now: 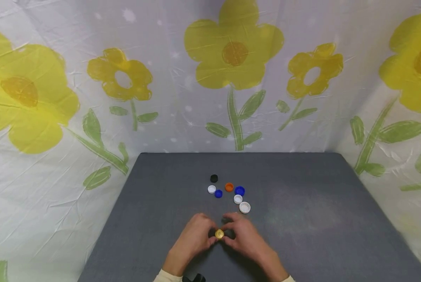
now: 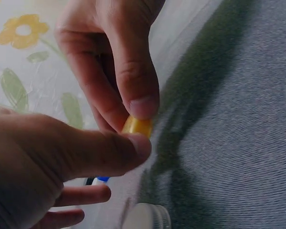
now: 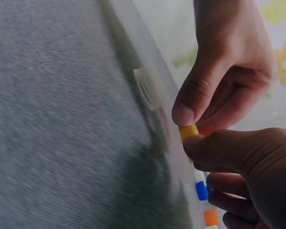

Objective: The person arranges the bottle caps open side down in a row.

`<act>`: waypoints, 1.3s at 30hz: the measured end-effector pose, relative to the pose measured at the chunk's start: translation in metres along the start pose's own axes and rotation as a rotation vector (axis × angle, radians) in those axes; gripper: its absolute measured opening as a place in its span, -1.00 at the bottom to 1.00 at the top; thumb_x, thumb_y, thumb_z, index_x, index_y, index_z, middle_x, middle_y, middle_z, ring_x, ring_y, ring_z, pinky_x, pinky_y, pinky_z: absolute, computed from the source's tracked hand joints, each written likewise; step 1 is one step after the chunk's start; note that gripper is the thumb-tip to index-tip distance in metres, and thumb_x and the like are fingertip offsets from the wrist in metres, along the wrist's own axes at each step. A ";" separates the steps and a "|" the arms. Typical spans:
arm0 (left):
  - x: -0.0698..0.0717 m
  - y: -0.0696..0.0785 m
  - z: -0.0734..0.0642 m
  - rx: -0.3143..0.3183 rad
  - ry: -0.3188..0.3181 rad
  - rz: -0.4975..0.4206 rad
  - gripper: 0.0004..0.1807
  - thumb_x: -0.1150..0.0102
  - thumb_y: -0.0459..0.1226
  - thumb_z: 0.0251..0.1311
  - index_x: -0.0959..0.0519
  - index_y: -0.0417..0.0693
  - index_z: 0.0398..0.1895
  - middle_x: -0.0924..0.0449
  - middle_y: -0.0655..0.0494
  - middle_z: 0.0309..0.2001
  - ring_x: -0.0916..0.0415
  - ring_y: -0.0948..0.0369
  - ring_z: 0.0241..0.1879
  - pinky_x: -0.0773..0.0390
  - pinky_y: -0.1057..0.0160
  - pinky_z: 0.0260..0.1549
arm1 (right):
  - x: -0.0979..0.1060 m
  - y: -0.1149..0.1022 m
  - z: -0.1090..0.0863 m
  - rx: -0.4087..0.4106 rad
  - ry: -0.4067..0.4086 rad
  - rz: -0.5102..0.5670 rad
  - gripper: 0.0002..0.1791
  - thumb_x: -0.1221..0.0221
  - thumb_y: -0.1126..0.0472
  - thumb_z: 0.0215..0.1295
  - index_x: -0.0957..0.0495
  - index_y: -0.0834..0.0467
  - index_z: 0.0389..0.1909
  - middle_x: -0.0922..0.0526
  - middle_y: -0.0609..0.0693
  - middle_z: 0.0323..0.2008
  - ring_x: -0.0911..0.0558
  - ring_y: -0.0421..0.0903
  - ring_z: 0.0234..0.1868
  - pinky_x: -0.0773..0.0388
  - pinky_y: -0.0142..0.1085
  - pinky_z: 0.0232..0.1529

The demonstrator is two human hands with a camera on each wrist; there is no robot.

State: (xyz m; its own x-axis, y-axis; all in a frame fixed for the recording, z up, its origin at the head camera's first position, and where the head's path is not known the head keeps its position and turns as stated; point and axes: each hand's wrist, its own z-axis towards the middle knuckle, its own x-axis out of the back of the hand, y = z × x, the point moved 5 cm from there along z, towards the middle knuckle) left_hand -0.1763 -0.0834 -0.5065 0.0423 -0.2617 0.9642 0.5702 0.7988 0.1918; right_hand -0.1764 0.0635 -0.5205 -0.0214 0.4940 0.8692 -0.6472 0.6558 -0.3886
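Observation:
Both hands meet at a small yellow bottle cap (image 1: 219, 234) near the front of the table. From the left, my left hand (image 1: 195, 234) pinches it between thumb and fingertips. My right hand (image 1: 245, 235) pinches the cap's other side. In the left wrist view, the two thumbs nearly meet over the yellow cap (image 2: 139, 126), covering much of it. A strip of the yellow cap (image 3: 188, 131) shows between the thumbs in the right wrist view. The cap looks held above the table, with hand shadows below.
Beyond the hands lie a black cap (image 1: 214, 178), an orange cap (image 1: 229, 187), two blue caps (image 1: 240, 190) and several white caps (image 1: 244, 207). The grey table (image 1: 319, 188) is backed by a flowered curtain (image 1: 175, 98). A pale, blurred ribbed thing (image 3: 148, 88) shows in the right wrist view.

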 end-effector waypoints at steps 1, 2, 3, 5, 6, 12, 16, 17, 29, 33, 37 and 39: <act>-0.001 0.000 -0.001 0.002 -0.003 0.005 -0.82 -0.61 -0.13 -0.15 -0.77 0.15 -0.45 -0.71 0.34 -0.45 -0.57 0.24 -0.30 -0.55 0.16 -0.11 | -0.002 0.000 0.000 0.002 -0.007 0.001 -0.79 -0.47 0.13 0.03 -0.79 0.01 -0.26 -0.65 0.05 0.09 -0.62 0.00 0.12 -0.55 -0.09 0.16; -0.003 0.000 -0.001 0.004 -0.006 0.011 -0.82 -0.61 -0.13 -0.16 -0.76 0.16 -0.47 -0.70 0.35 -0.46 -0.57 0.24 -0.30 -0.55 0.16 -0.11 | -0.003 -0.001 -0.001 0.002 -0.015 0.003 -0.79 -0.47 0.12 0.03 -0.79 0.01 -0.26 -0.65 0.05 0.09 -0.62 0.00 0.12 -0.54 -0.09 0.17; -0.004 0.000 -0.002 0.008 -0.008 0.012 -0.82 -0.61 -0.14 -0.17 -0.76 0.16 -0.48 -0.69 0.35 -0.47 -0.57 0.24 -0.30 -0.55 0.15 -0.11 | -0.005 -0.001 -0.001 -0.003 -0.023 0.003 -0.79 -0.47 0.11 0.05 -0.79 0.01 -0.26 -0.64 0.04 0.09 -0.62 0.00 0.12 -0.54 -0.08 0.17; -0.006 0.000 -0.002 0.009 -0.015 0.018 -0.82 -0.62 -0.14 -0.17 -0.75 0.18 -0.50 -0.69 0.37 -0.47 -0.57 0.24 -0.29 -0.55 0.15 -0.10 | -0.007 -0.001 -0.002 -0.016 -0.040 0.010 -0.80 -0.46 0.11 0.06 -0.79 0.02 -0.26 -0.64 0.03 0.10 -0.61 0.00 0.14 -0.53 -0.07 0.19; -0.007 0.001 -0.002 0.009 -0.019 0.024 -0.83 -0.62 -0.14 -0.16 -0.75 0.18 -0.50 -0.69 0.37 -0.46 -0.57 0.24 -0.27 -0.56 0.15 -0.08 | -0.008 -0.001 -0.002 -0.024 -0.047 0.011 -0.80 -0.46 0.11 0.06 -0.79 0.01 -0.26 -0.64 0.02 0.11 -0.61 0.00 0.15 -0.53 -0.07 0.19; -0.012 0.001 -0.002 0.026 -0.050 0.043 -0.84 -0.61 -0.10 -0.15 -0.79 0.20 -0.46 -0.76 0.27 -0.20 -0.59 0.18 -0.10 -0.56 0.12 0.03 | -0.012 -0.001 -0.002 -0.054 -0.095 0.014 -0.83 -0.46 0.10 0.08 -0.78 0.01 -0.28 -0.63 0.02 0.12 -0.59 0.05 0.20 -0.47 0.00 0.27; -0.014 0.000 -0.003 0.073 -0.074 0.019 -0.83 -0.62 -0.10 -0.15 -0.80 0.18 -0.46 -0.75 0.16 -0.07 -0.57 0.10 0.01 -0.56 0.06 0.08 | -0.016 -0.001 -0.002 -0.069 -0.130 0.021 -0.83 -0.45 0.09 0.10 -0.78 0.01 -0.28 -0.62 0.03 0.14 -0.57 0.08 0.23 -0.44 0.02 0.30; -0.015 0.000 -0.004 0.082 -0.078 0.016 -0.83 -0.62 -0.10 -0.15 -0.80 0.18 -0.46 -0.74 0.14 -0.05 -0.56 0.09 0.02 -0.55 0.04 0.10 | -0.016 -0.001 -0.002 -0.075 -0.135 0.024 -0.83 -0.45 0.09 0.11 -0.78 0.01 -0.27 -0.62 0.03 0.14 -0.57 0.09 0.24 -0.44 0.03 0.31; 0.014 -0.007 0.011 0.131 0.020 0.000 -0.52 -0.55 -0.01 -0.06 -0.73 -0.03 -0.08 -0.74 0.13 -0.08 -0.62 0.10 -0.03 -0.61 0.05 -0.01 | 0.031 0.021 0.000 -0.134 0.047 0.009 -0.66 -0.47 0.09 0.07 -0.75 0.12 -0.13 -0.63 0.10 0.17 -0.58 0.10 0.24 -0.50 0.02 0.23; 0.026 -0.008 0.024 0.171 0.057 -0.034 -0.45 -0.52 -0.03 0.01 -0.69 -0.05 0.07 -0.72 0.09 0.02 -0.62 0.08 0.05 -0.62 0.03 0.02 | 0.057 0.038 0.004 -0.144 0.132 -0.028 -0.64 -0.51 0.14 0.03 -0.75 0.15 -0.13 -0.64 0.14 0.13 -0.59 0.18 0.21 -0.48 0.12 0.24; 0.030 -0.005 0.039 0.184 0.046 -0.016 -0.41 -0.49 0.00 0.06 -0.64 -0.03 0.16 -0.69 0.07 0.10 -0.61 0.08 0.09 -0.62 0.05 0.04 | 0.073 0.051 0.006 -0.160 0.165 -0.085 -0.62 -0.53 0.14 0.00 -0.75 0.16 -0.13 -0.65 0.16 0.11 -0.59 0.20 0.20 -0.52 0.13 0.18; 0.029 -0.003 0.047 0.183 0.039 0.001 -0.41 -0.47 0.02 0.08 -0.64 -0.01 0.16 -0.69 0.08 0.10 -0.62 0.09 0.08 -0.63 0.06 0.02 | 0.077 0.056 0.008 -0.175 0.152 -0.091 -0.60 -0.53 0.13 0.01 -0.74 0.17 -0.11 -0.64 0.16 0.13 -0.57 0.23 0.22 -0.51 0.14 0.17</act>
State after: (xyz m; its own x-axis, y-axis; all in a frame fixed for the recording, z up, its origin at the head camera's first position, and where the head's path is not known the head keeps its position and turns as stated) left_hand -0.2151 -0.0686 -0.4702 0.0772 -0.2788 0.9573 0.4111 0.8836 0.2242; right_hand -0.2201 0.1338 -0.4729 0.1543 0.4998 0.8523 -0.4993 0.7838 -0.3692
